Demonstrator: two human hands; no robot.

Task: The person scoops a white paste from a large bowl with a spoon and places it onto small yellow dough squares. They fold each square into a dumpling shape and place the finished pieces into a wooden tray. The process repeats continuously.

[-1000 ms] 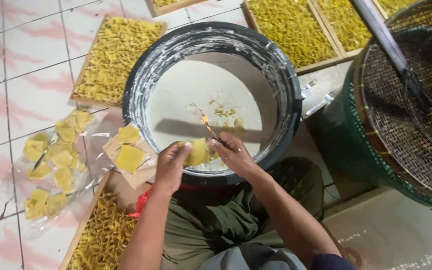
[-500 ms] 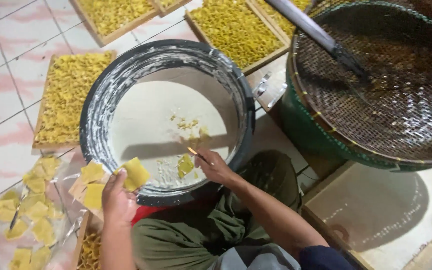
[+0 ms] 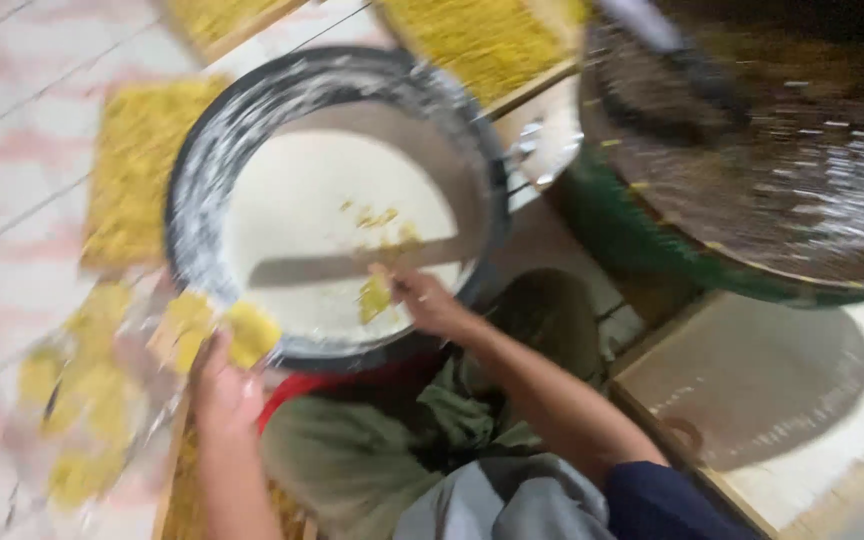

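Since the earlier frame little has moved: left hand (image 3: 224,385) still pinches a yellow square (image 3: 250,333), right hand (image 3: 430,302) grips another piece (image 3: 375,297) inside the floured basin (image 3: 202,170).

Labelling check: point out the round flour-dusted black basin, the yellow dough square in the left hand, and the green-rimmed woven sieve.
Round flour-dusted black basin (image 3: 214,165): head view, left rim.
Yellow dough square (image 3: 250,333): head view, centre.
Green-rimmed woven sieve (image 3: 802,200): head view, mesh.

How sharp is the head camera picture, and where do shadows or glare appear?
Head view: motion blur smears everything; the yellow square at the left hand and the right hand lack edges. A dark band crosses the floured pan; glare streaks the mesh basket.
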